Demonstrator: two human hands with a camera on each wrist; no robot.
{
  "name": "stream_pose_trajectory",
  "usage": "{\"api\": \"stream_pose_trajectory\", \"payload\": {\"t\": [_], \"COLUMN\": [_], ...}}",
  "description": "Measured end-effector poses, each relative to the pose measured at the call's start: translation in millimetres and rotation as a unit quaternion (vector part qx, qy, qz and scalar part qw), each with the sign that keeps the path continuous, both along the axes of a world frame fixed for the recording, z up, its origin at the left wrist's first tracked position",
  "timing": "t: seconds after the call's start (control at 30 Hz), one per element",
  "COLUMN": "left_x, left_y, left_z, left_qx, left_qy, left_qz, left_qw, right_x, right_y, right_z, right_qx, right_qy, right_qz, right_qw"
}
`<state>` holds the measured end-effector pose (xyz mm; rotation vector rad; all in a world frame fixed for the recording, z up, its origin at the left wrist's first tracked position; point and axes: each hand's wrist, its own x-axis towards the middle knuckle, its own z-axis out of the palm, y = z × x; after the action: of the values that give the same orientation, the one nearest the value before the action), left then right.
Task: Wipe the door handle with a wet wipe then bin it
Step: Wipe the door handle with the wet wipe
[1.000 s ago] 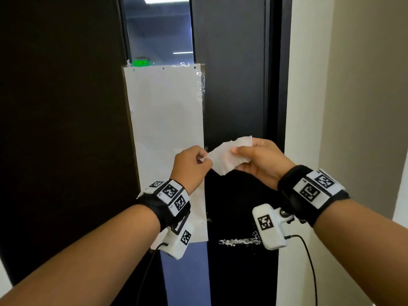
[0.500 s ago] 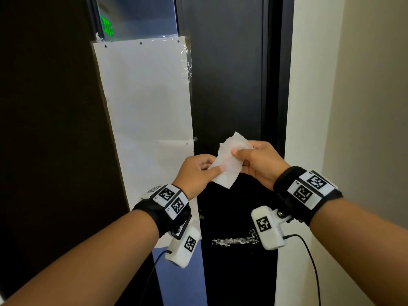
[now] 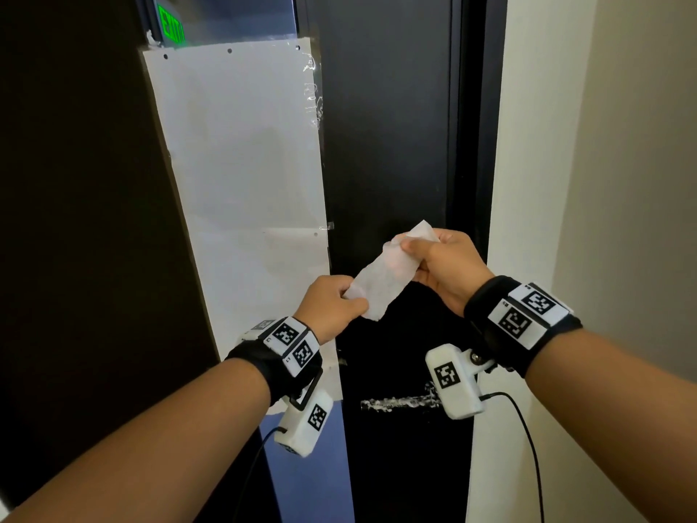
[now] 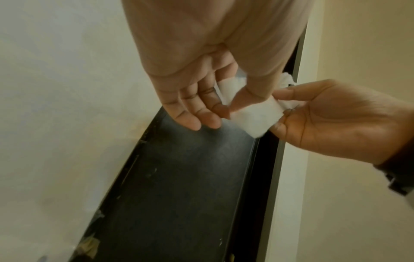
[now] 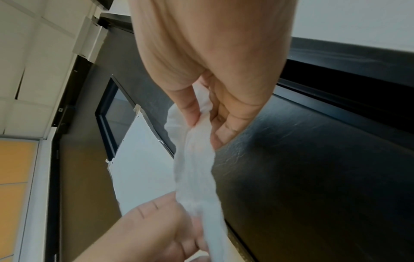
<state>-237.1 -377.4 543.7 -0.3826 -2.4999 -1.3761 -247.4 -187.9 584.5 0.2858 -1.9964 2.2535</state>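
Note:
A white wet wipe [image 3: 381, 279] is stretched slantwise between both hands in front of a black door [image 3: 384, 145]. My left hand [image 3: 333, 303] pinches its lower left end between thumb and forefinger. My right hand [image 3: 445, 264] pinches its upper right end. In the left wrist view the wipe [image 4: 255, 115] sits between thumb and fingers [image 4: 201, 117]. In the right wrist view the wipe [image 5: 197, 168] hangs as a long strip from my right hand. A shiny lever door handle [image 3: 396, 403] sits below the hands, its right end hidden behind the right wrist camera.
A large white sheet [image 3: 241, 183] is taped over the door's window, with a green exit sign [image 3: 171, 26] reflected above. The black door frame [image 3: 475, 145] and a cream wall [image 3: 603, 183] stand to the right. No bin is in view.
The wipe has been pulled out from a crumpled piece into a longer strip as my left hand dropped lower and my right hand stayed higher. The view has tilted upward.

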Motion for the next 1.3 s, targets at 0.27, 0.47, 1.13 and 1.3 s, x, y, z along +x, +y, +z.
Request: {"api": "stream_pose_trajectory", "payload": {"t": [0.27,0.47,1.13,1.3], "left_x": [-4,-3,-36,-48], "left_y": [3,19,9,6], "left_z": [2,6,-52,-65], "left_qx": [0.039,0.024,-0.5,-0.551], "left_qy": [-0.031,0.021,0.219,0.243], "left_qz": [-0.005,-0.035,-0.002,0.014], "left_qw": [0.999,0.999,0.838,0.798], "right_x": [4,7,-2,-5], "right_y": [0,-6,62,64], "right_z": [-1,-7,-100,-140], "right_qx": [0.044,0.077,0.148,0.174], "right_qy": [0.011,0.009,-0.109,-0.122], "right_qz": [-0.017,-0.005,-0.177,-0.177], "right_qw": [0.999,0.997,0.967,0.961]}}
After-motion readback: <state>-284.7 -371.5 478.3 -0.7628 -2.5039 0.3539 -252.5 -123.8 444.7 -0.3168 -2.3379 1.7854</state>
